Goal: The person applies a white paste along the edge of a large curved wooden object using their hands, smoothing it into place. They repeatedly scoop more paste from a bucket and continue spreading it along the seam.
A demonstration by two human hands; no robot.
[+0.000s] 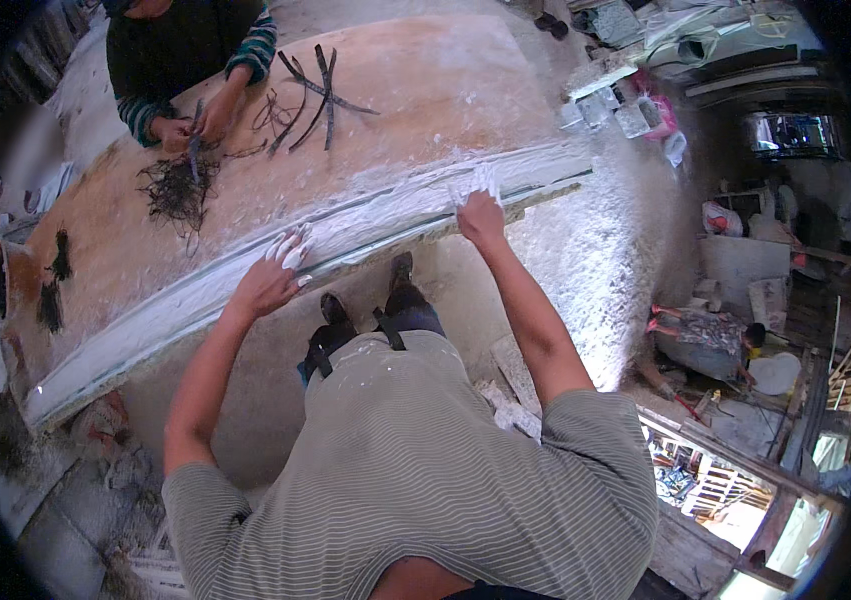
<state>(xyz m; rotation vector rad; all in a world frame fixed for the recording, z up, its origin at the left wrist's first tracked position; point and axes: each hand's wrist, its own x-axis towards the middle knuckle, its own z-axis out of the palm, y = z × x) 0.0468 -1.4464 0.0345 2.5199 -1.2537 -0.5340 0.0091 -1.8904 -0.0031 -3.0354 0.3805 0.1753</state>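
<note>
Wet-looking white plaster runs in a long band along the near edge of a brownish tabletop. My left hand rests on the band left of the middle, its white-coated fingers spread and its palm toward the near edge. Further right, my right hand reaches onto the band near its right part, with fingers stretched forward and thickly coated in white. No tool shows in either hand. A thin, straight greenish edge follows the length of the plaster, and the undersides of my fingers are hidden.
Across the table, another person's hands handle a dark strip. Dark curved strips and a tangle of dark fibres lie on the tabletop. White rubble covers the floor at right. A further person bends low at far right.
</note>
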